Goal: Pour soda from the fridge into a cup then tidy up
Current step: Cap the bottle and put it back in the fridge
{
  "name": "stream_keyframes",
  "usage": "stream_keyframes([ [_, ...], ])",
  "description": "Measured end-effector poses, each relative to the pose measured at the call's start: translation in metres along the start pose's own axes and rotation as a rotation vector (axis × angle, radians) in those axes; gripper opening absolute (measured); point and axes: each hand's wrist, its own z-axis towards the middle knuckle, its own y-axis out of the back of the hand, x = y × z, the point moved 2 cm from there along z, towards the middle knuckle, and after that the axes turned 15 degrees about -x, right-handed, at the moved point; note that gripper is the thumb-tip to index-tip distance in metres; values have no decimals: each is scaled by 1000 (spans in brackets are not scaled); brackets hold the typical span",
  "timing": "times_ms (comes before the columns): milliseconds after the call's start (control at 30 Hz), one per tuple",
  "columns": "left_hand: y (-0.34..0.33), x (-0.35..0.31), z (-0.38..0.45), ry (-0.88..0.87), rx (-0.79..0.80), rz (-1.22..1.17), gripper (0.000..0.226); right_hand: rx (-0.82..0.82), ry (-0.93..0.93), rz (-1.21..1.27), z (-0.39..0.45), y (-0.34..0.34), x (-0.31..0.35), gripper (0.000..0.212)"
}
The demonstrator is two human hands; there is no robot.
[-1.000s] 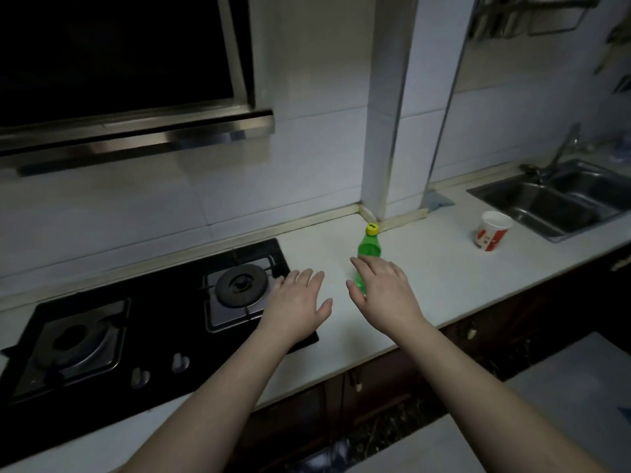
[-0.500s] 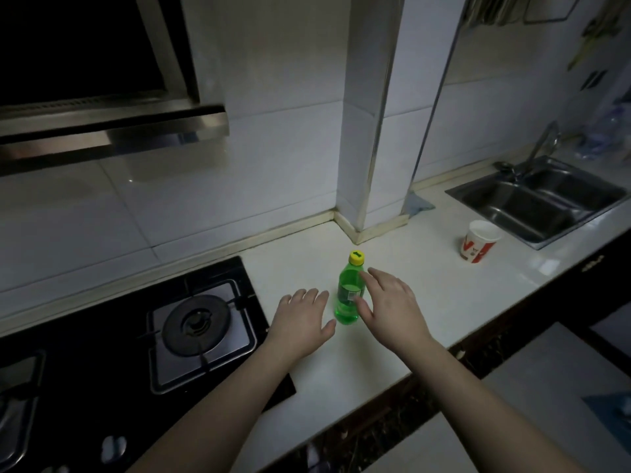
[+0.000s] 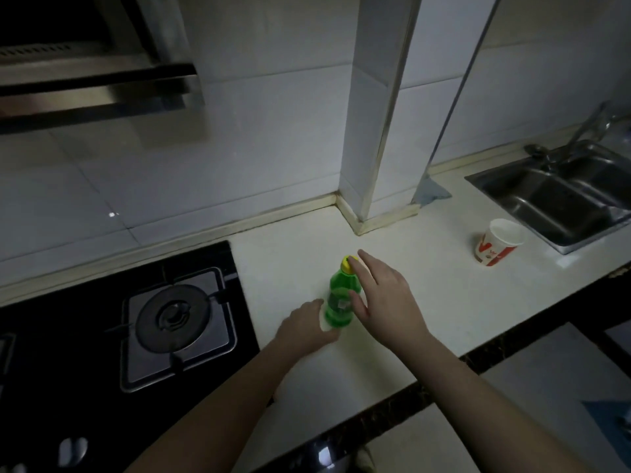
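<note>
Both hands point(image 3: 307, 324) point(image 3: 386, 302) now closer around upright soda bottle point(image 3: 339, 302) than before.

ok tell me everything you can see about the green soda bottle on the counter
The green soda bottle is small, translucent, plastic by the look, with a yellow cap still on and a faint label band at mid-body. It stands upright on the pale counter, between the gas hob and the paper cup. The left hand meets its lower body; the right hand lies against its right side, one finger at the cap.
</note>
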Motion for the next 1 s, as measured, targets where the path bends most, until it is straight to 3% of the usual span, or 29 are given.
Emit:
stream_keyframes([
  [133, -27, -3, 0, 110, -49, -365, 76, 17, 85, 72, 1, -7, -16, 65],
  [267, -49, -14, 9, 198, -227, -571, 64, 43, 109, 149, -1, -10, -24, 66],
  [567, -72, -26, 24, 427, -321, -479, 25, 105, 173, 311, 2, -17, -38, 64],
  [1000, -35, 0, -19, 521, -482, -599, 37, 179, 370, 540, 31, -23, 1, 67],
])
